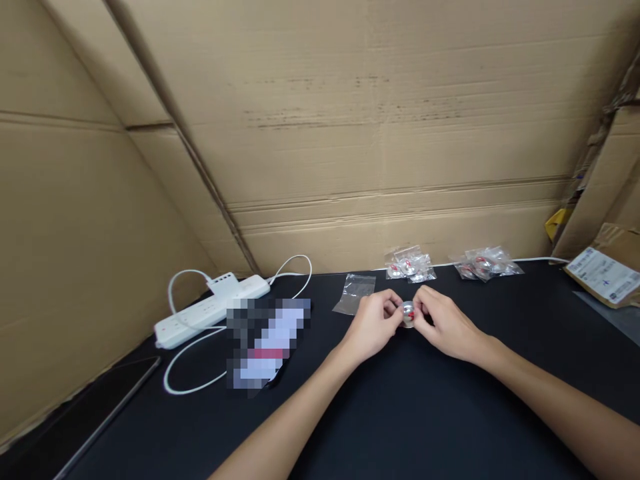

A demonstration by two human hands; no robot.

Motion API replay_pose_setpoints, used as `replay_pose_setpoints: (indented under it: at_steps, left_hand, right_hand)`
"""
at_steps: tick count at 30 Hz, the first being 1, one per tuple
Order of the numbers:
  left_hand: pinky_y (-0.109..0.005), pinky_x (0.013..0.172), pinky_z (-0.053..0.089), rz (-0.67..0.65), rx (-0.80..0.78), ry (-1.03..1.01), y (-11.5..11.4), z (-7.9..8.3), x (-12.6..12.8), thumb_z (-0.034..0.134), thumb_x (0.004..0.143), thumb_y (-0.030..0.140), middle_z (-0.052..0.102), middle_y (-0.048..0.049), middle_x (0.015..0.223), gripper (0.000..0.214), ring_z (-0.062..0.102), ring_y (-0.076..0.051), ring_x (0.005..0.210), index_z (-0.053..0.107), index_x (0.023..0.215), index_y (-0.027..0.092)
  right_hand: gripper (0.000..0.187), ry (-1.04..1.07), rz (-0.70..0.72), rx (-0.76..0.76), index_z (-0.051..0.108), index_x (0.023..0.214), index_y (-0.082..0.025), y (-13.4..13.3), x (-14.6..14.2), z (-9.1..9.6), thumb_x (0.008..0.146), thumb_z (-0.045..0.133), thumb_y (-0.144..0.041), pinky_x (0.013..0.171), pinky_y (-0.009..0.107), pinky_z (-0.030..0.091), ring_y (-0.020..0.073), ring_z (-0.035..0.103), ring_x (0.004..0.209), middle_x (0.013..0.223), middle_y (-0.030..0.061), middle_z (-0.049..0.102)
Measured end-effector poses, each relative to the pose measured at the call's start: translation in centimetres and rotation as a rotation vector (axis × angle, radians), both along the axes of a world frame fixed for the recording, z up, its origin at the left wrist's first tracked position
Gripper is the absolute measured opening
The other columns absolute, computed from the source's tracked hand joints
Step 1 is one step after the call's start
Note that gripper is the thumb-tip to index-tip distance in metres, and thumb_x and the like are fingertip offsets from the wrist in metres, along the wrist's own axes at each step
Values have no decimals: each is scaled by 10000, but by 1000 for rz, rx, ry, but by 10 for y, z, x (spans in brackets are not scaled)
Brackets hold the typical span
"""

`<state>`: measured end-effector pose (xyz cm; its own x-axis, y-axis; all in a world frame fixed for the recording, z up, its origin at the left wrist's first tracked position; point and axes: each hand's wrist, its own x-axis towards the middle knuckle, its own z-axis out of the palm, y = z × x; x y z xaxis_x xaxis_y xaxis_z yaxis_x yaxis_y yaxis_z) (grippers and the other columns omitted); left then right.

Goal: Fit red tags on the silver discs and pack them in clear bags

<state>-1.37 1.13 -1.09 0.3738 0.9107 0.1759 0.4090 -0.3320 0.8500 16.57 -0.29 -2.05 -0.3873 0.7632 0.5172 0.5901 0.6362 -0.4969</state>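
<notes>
Between my two hands is a small round silvery disc (409, 313) with a red mark or part on its face; its exact kind is too small to make out. The fingertips of my left hand (376, 321) pinch its left edge. On the opposite edge, my right hand (444, 321) grips it with thumb and fingers. An opened-out clear plastic bag (356, 292) lies flat on the black tabletop, just behind my left hand. My fingers cover both sides of the disc.
Two piles of small clear bags with silvery and red pieces, a left pile (409, 265) and a right pile (486, 263), lie near the cardboard wall (350, 133). A white power strip (210, 310) with cables and a pixelated object (273, 343) are at left. A labelled package (605, 275) sits right.
</notes>
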Motion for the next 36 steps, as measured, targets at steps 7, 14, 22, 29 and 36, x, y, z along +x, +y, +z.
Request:
replay_pose_setpoints:
  at_steps: [7,14,22,29,36]
  left_hand:
    - [-229,520,364,110,90,182,-3,3,2,556,798,204,619,9,579,88,543,-124,528,631,774,165]
    - [-258,533,312,218,221,413,-2,-2,-3,544,793,194,594,-5,583,100,560,-164,571,644,797,191]
    - [-283,562,336,238,346,552,-8,11,-3,538,823,237,648,-43,755,95,596,-202,676,622,794,206]
    - [-272,543,312,212,323,517,-8,10,-3,530,832,236,636,-34,708,113,581,-187,656,615,767,198]
    - [-268,549,315,210,306,482,-8,10,-3,546,831,242,627,-19,666,104,577,-180,631,620,769,202]
  right_hand:
    - [409,399,-223,-119,345,602,-205,16,11,-1,969,387,-380,502,246,281,109,370,498,531,-43,368]
    - [355,611,-195,-372,589,772,-171,33,31,-4,849,555,-516,454,251,385,133,512,484,656,30,608]
    - [211,120,-288,26,578,823,-198,27,35,0,890,385,-144,610,273,392,153,516,624,712,14,554]
    - [275,-104,-274,-21,659,817,-177,25,32,-3,838,412,-58,719,305,426,190,562,783,827,57,554]
    - [174,-262,-127,-54,644,771,-181,26,36,-3,873,510,-137,674,289,438,180,561,742,801,53,562]
